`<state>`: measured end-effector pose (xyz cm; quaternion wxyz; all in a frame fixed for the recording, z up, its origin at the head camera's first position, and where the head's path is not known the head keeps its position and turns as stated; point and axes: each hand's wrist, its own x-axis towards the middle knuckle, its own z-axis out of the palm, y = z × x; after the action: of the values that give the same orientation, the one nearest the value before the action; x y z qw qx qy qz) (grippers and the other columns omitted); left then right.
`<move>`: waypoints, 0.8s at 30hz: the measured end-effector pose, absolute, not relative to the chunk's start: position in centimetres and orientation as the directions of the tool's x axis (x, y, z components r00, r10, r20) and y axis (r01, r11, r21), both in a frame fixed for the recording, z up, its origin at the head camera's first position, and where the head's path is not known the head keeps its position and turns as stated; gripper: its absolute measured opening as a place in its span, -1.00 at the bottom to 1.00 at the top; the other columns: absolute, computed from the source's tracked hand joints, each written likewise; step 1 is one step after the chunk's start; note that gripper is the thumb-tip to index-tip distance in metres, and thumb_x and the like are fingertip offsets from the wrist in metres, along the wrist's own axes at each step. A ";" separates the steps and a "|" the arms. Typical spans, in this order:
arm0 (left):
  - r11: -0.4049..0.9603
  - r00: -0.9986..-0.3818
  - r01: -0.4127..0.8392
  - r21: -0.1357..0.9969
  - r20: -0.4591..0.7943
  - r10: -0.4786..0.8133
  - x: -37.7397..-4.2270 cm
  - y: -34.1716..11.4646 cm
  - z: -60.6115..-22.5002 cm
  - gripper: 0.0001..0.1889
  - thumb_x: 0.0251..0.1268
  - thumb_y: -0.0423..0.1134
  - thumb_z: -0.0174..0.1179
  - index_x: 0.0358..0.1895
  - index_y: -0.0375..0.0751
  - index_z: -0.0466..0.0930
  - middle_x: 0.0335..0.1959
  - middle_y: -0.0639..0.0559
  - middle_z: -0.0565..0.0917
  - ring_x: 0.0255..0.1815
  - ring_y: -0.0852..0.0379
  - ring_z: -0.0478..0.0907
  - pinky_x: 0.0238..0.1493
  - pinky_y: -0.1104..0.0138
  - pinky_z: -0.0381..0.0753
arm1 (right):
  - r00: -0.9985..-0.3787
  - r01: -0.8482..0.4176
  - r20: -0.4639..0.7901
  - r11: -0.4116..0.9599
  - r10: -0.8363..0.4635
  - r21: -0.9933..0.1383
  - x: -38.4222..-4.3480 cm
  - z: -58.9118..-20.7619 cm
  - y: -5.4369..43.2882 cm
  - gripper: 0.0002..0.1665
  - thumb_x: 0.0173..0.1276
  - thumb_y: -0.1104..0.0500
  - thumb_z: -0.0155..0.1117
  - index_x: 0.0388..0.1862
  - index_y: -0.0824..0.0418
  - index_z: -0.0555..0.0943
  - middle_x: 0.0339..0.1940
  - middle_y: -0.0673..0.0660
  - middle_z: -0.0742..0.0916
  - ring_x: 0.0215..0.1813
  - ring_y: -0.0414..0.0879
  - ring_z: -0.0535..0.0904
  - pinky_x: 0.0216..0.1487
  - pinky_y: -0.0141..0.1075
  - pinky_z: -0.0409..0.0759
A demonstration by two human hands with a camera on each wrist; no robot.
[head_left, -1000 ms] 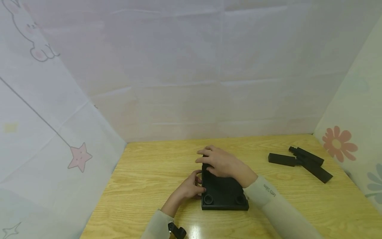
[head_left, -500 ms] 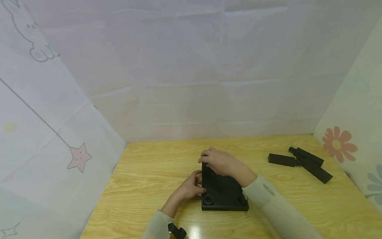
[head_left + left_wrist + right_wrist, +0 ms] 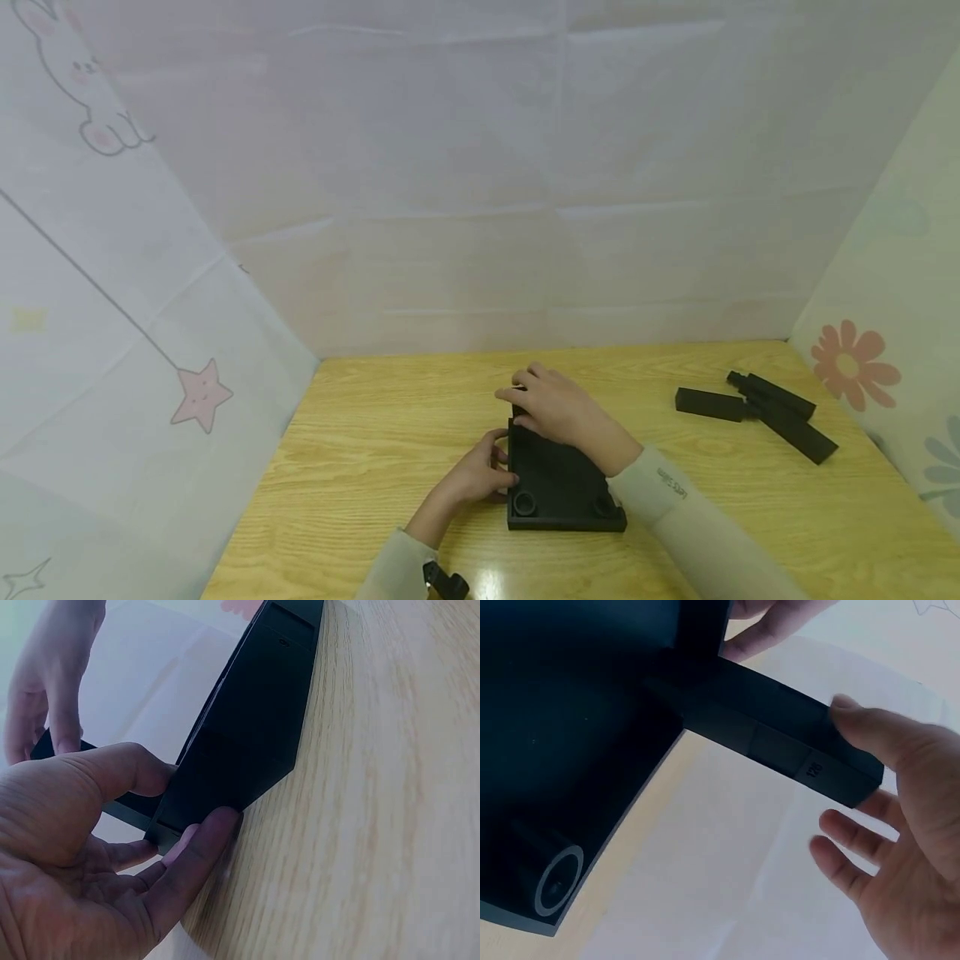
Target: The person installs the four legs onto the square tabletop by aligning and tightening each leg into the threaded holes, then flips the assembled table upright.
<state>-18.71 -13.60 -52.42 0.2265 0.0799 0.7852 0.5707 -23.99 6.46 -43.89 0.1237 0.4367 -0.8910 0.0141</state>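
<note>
Head view: right hand (image 3: pixel 562 408) is pinching a likely light, rigid leg's (image 3: pixel 780 742) graspable end, left hand (image 3: pixel 474 477) gripping panel's (image 3: pixel 558 482) left edge.

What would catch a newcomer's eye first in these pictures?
Probably the black rimmed panel, midway across the table: the left hand grips its left edge, while the right hand holds a black block at the panel's far left corner. Next come the black bars at the right, near the red printed flower.
</note>
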 end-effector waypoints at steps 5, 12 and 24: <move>0.337 -0.883 -0.136 0.932 -0.268 0.385 -18.6 -13.5 -52.1 -0.09 0.22 -0.45 0.31 0.59 -0.24 -0.01 0.02 -0.26 0.41 -0.20 0.02 0.62 -0.26 0.02 0.76 | -0.573 -0.812 0.161 0.583 -0.804 0.017 -23.9 -43.4 6.9 -0.38 0.40 0.27 0.35 0.38 -0.13 0.52 0.41 0.08 0.50 0.36 0.09 0.43 0.22 0.01 0.57; 0.335 -0.885 -0.135 0.933 -0.265 0.383 -18.5 -13.5 -52.1 -0.10 0.22 -0.46 0.31 0.59 -0.24 0.00 0.00 -0.26 0.41 -0.22 0.03 0.62 -0.26 0.00 0.76 | -0.567 -0.823 0.104 0.567 -0.817 -0.034 -23.8 -42.9 7.2 -0.31 0.37 0.53 0.20 0.33 -0.07 0.55 0.44 0.04 0.48 0.35 0.03 0.46 0.22 -0.14 0.59; 0.334 -0.884 -0.148 0.931 -0.276 0.378 -18.6 -13.5 -52.1 -0.10 0.22 -0.44 0.32 0.58 -0.24 0.01 0.00 -0.25 0.42 -0.21 0.03 0.63 -0.24 0.01 0.76 | -0.543 -0.837 0.129 0.548 -0.830 0.006 -23.8 -42.8 7.1 -0.41 0.41 0.44 0.25 0.30 -0.07 0.58 0.36 0.05 0.54 0.25 0.01 0.52 0.19 -0.16 0.61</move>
<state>-18.60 -13.48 -52.12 0.2297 0.0732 0.7838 0.5723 -23.79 7.08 -42.80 0.0581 0.4747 -0.8778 0.0282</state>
